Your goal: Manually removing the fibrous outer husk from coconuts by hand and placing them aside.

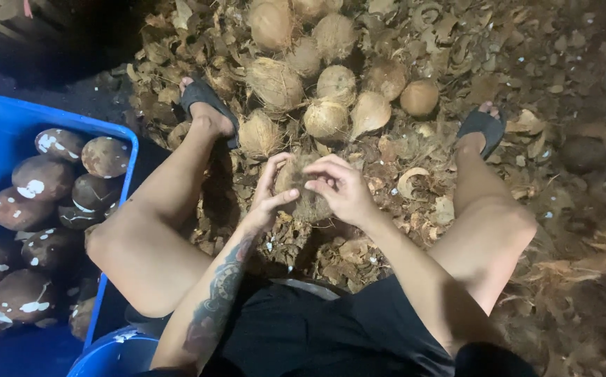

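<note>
Your left hand (269,190) and right hand (341,187) clasp a husky coconut (301,188) between them, low over the ground between your knees. The left cups its nine o'clock side, fingers curled against the fibre; the right lies across the top toward three o'clock, fingertips pinching husk. Both forearms slant inward from six o'clock. At twelve o'clock lies a coconut pile (324,77); at nine o'clock a blue tub (10,126) of peeled ones

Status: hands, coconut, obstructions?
Left hand and right hand both grip brown fibrous coconut. Unpeeled coconut pile just ahead. Blue crate to the left.
</note>
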